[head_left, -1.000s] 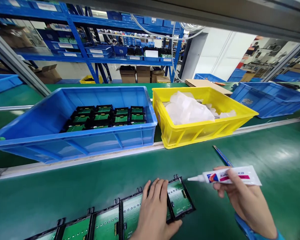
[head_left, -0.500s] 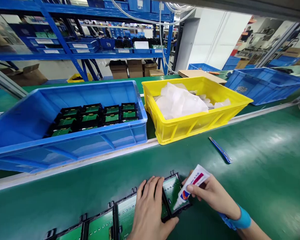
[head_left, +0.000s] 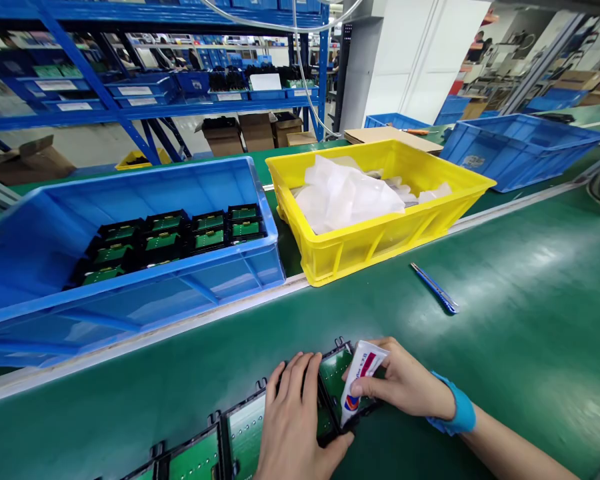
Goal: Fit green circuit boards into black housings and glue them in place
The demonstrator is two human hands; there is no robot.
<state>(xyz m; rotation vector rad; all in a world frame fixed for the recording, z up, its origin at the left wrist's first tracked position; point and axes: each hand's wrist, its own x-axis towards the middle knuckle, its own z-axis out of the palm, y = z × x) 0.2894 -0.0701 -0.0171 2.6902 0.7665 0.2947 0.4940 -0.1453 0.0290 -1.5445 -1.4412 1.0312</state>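
My right hand (head_left: 403, 383) pinches a white glue tube (head_left: 363, 377) with red and blue print. The tube tilts, nozzle down, at the lower left corner of the rightmost circuit board (head_left: 334, 370), which sits in a black frame. Spread over the neighbouring framed board is my left hand (head_left: 293, 417), fingers extended and resting on it, thumb near the bottom edge. More framed green boards (head_left: 195, 460) continue in a row to the lower left. Whether the nozzle touches the board cannot be made out. A blue band circles my right wrist.
A blue bin (head_left: 200, 287) with several black-framed boards stands behind on the left. Beside it, a yellow bin (head_left: 320, 260) holds white plastic bags. A blue utility knife (head_left: 435, 288) lies on the green bench (head_left: 520, 347). Another blue bin (head_left: 510, 157) is at back right.
My right hand has moved left, bringing the tube to a steeper tilt with its nozzle at the board's lower left corner. My left hand stays on the same board. The view has shifted slightly.
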